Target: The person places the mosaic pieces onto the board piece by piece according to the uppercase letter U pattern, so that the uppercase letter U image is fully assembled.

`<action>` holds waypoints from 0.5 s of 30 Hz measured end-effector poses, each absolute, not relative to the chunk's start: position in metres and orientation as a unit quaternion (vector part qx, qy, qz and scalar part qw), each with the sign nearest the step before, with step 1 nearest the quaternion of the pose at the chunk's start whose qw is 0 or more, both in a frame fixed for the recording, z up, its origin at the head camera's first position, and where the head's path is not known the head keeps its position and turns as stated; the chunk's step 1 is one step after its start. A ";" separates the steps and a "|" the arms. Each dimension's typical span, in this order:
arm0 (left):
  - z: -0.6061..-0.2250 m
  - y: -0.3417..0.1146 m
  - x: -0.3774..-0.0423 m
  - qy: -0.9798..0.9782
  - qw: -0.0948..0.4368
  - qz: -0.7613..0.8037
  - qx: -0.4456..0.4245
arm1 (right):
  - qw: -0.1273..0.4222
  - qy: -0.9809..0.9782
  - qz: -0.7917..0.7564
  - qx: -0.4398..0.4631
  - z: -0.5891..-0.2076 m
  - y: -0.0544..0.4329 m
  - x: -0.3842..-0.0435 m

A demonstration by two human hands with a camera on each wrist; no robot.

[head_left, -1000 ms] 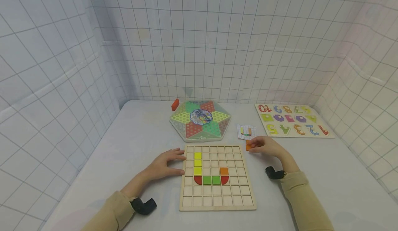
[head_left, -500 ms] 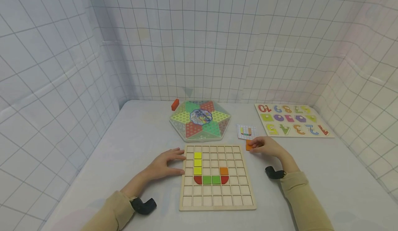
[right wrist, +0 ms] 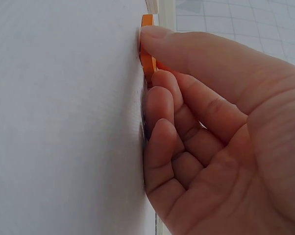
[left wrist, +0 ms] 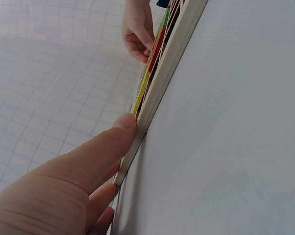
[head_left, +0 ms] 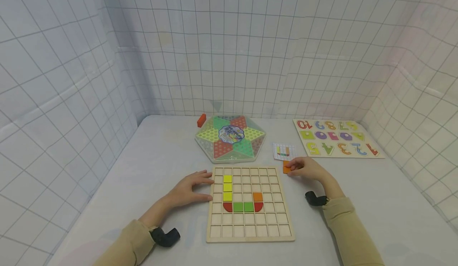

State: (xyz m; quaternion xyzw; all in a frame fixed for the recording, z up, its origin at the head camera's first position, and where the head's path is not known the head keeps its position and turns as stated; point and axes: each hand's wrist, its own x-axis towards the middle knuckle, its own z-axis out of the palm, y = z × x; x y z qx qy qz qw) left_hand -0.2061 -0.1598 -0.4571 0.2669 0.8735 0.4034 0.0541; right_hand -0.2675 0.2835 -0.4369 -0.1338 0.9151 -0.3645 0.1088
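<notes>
In the head view a wooden grid board [head_left: 247, 219] lies before me. A U of tiles sits in it: yellow tiles [head_left: 228, 187] on the left, red rounded corners [head_left: 228, 207], green tiles [head_left: 243, 207] between them and an orange tile [head_left: 258, 197] on the right. My left hand [head_left: 187, 188] touches the board's left edge with extended fingers; in the left wrist view the thumb [left wrist: 119, 129] lies at that edge. Beyond the board's far right corner, my right hand [head_left: 307, 168] pinches an orange square tile [right wrist: 147, 58] by its edge, close to the table, thumb on the near side.
A small pattern card [head_left: 284, 151] with a printed U lies just beyond the right hand. Behind the board is a hexagonal Chinese checkers set [head_left: 231, 154], with a red block [head_left: 202, 120] beside it. A number puzzle board [head_left: 338, 139] lies at the far right.
Almost nothing moves. The right thumb and fingers shift slightly on the orange tile beside the card; the left hand and the tiles on the board stay put.
</notes>
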 end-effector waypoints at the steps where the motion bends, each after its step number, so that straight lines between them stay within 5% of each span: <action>1: -0.457 -0.160 -0.206 0.874 0.054 0.402 0.267 | 0.109 0.915 -0.364 -0.134 -0.437 0.283 -0.268; 15: -0.459 -0.160 -0.207 0.873 0.053 0.402 0.271 | 0.113 0.914 -0.365 -0.136 -0.433 0.282 -0.264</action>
